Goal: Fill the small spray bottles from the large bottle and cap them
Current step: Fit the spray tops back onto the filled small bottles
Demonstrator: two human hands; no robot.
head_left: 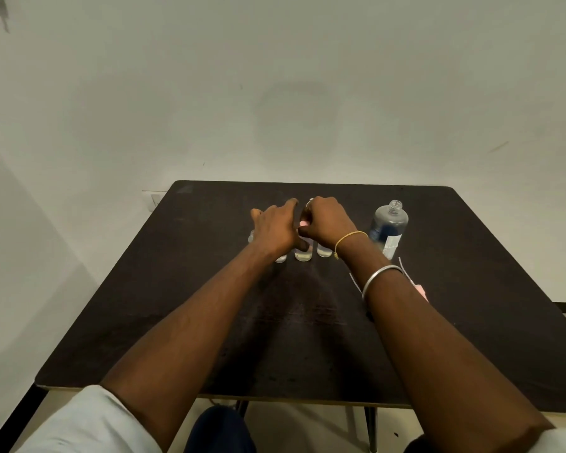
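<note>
Together, both hands meet over a row of small spray bottles (pixel 303 255) standing mid-counter (pixel 183 289). The right hand (pixel 327 223) is clenched on a pink cap (pixel 304 224) atop one bottle; the left hand (pixel 275 227) lies across the row, but its fingers' hold cannot be told. Just beside them to the right stands the large bottle (pixel 389 225), uncapped and upright. More pink spray tops (pixel 420 289) lie behind the right wrist.

Dim, even indoor light with a greenish cast falls on the wall (pixel 307 93). The dark table (pixel 209 289) shows a soft sheen and faint arm shadows. Wide-angle bending curves the table's edges. The picture is soft, and the hands slightly blurred.
</note>
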